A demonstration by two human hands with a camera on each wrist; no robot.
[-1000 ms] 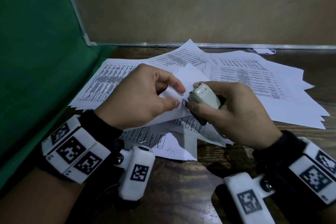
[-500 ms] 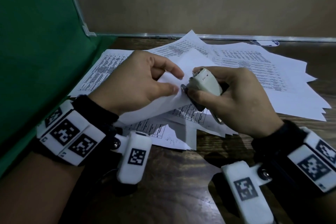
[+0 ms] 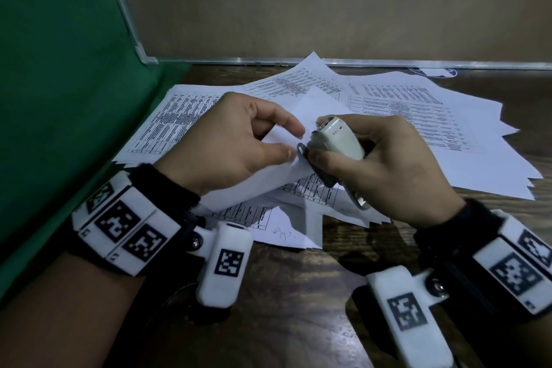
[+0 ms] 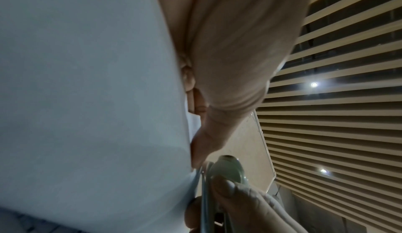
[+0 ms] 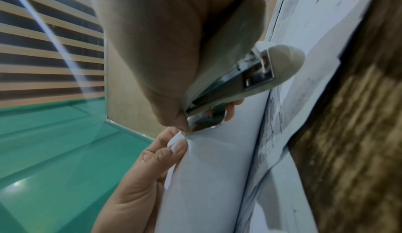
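Currently held above the near middle of the wooden table (image 3: 298,293): a thin set of white sheets (image 3: 319,107), blank side up, raised off the loose printed pages (image 3: 418,116) spread towards the far right.

Position of hands:
- Left hand (image 3: 227,143): thumb and forefinger closed in a pinch on the right-hand corner of the set, remaining fingers curled underneath.
- Right hand (image 3: 388,164): fingers and thumb wrapped round a small cream stapler (image 3: 337,140), metal mouth set against that same corner, touching the paper just beside the left thumb (contact confirmed in the right wrist view; impossible to tell whether the corner sits fully inside the mouth).

Handling:
- Treat the sheets as light, limp and easily creased. Expect sag at any unsupported span and slip between layers under a loose pinch.
- Take hold at the corner, close to the intended staple position, edges squared first.
- Treat the stapler as rigid, compact and light. Grip across top cover and base, fingertips clear of the mouth.

Markings:
- Read nothing from the printed tables: type too small.
- Same for a faint mark on the stapler cover and a pen scribble on the nearest page.
- Disregard the square black-and-white code tags on both wrist units (image 3: 125,227).
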